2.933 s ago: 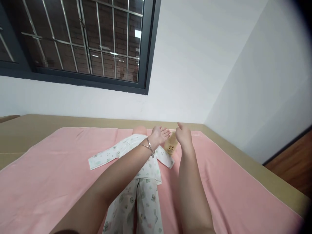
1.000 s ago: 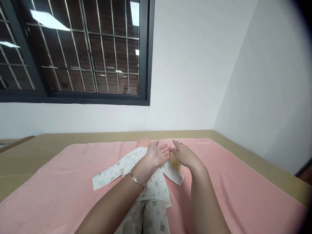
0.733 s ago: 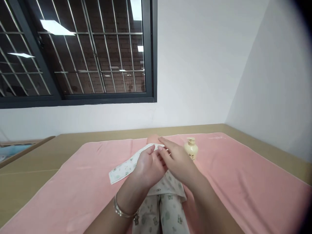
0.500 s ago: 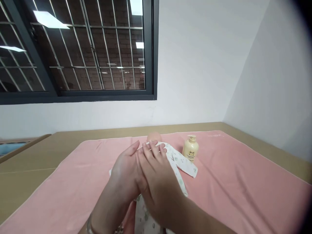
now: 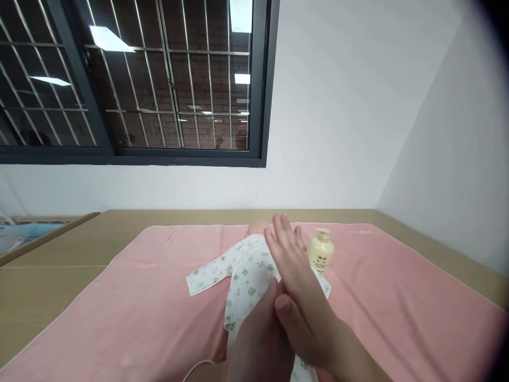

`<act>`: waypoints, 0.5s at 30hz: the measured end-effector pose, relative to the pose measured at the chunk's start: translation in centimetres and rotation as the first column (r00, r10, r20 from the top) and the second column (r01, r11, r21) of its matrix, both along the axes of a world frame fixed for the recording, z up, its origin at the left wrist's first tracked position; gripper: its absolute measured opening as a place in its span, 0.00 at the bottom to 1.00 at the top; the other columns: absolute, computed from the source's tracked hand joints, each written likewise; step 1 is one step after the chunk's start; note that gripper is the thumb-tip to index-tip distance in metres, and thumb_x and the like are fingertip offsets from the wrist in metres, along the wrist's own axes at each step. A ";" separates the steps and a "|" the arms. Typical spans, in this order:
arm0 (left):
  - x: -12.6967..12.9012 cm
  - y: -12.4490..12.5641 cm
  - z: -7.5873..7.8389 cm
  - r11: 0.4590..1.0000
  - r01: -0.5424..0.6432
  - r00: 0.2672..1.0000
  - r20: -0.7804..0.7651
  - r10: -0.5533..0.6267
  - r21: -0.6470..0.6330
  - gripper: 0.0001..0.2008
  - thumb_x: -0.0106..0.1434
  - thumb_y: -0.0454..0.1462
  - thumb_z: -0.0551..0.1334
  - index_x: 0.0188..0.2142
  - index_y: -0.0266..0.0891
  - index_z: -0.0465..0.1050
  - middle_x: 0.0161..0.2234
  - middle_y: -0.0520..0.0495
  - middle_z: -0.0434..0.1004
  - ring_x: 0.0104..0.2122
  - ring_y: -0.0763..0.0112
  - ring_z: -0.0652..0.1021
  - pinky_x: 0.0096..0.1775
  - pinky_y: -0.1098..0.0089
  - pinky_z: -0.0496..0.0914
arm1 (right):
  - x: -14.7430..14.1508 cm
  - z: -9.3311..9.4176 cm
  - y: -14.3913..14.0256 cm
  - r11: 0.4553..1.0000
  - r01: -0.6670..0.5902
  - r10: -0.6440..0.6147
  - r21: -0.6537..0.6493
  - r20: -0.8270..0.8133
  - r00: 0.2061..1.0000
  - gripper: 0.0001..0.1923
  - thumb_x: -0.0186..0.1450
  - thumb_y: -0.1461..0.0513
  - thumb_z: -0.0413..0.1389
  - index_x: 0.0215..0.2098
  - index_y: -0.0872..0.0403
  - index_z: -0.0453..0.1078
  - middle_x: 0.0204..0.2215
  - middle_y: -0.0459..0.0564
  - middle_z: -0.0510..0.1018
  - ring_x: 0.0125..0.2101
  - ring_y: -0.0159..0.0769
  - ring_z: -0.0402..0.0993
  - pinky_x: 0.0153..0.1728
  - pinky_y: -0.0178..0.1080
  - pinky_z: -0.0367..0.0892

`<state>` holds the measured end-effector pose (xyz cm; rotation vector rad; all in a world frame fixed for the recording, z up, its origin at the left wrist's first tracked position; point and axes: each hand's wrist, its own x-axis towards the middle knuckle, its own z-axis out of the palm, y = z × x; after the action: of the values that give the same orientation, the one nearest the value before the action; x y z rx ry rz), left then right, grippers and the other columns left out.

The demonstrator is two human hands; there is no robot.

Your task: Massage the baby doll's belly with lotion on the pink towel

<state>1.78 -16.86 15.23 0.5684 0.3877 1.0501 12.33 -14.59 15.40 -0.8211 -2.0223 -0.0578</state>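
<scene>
Hands: left hand (image 5: 258, 331) and right hand (image 5: 296, 278) pressed palm to palm, grips empty, fingers flat, above dressed doll (image 5: 246, 276); lotion bottle (image 5: 320, 250) upright at 1 o'clock, untouched

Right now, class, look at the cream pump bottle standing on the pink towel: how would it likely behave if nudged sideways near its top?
The pump bottle stands upright, tall for its base, on a soft pink towel, so it would probably tip rather than slide. Its rounded body suggests it could roll once down. It looks like plastic, so likely not fragile.
</scene>
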 end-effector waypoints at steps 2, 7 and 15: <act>-0.1 -1.0 0.3 0.998 -0.025 0.999 -0.019 0.026 0.051 0.26 0.69 0.49 0.47 0.65 0.54 0.57 0.62 0.55 0.65 0.68 0.65 0.53 0.66 0.63 0.56 | 0.5 0.2 0.3 0.999 0.018 -0.018 -0.030 -0.003 1.000 0.33 0.74 0.47 0.33 0.72 0.49 0.31 0.71 0.51 0.36 0.69 0.53 0.29 0.63 0.69 0.31; -2.6 -0.4 2.4 0.986 -0.131 0.991 -0.006 0.132 0.101 0.31 0.69 0.52 0.46 0.67 0.45 0.53 0.65 0.47 0.61 0.67 0.59 0.56 0.66 0.57 0.53 | -2.7 -1.7 -0.9 0.994 -0.103 0.099 0.038 0.093 0.991 0.40 0.72 0.48 0.43 0.71 0.59 0.32 0.70 0.60 0.38 0.68 0.57 0.32 0.65 0.66 0.37; -2.1 4.1 0.3 0.987 -0.144 0.990 0.007 0.144 0.069 0.32 0.70 0.53 0.40 0.69 0.45 0.44 0.68 0.48 0.52 0.68 0.68 0.51 0.67 0.64 0.47 | -5.0 -3.0 -2.3 0.983 -0.118 0.091 0.142 0.181 0.979 0.35 0.71 0.51 0.47 0.71 0.52 0.40 0.69 0.56 0.49 0.68 0.54 0.42 0.64 0.62 0.47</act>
<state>-0.31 -12.74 15.51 0.6077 0.3965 1.2067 7.32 -16.90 12.40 -0.6303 -2.1916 -0.2284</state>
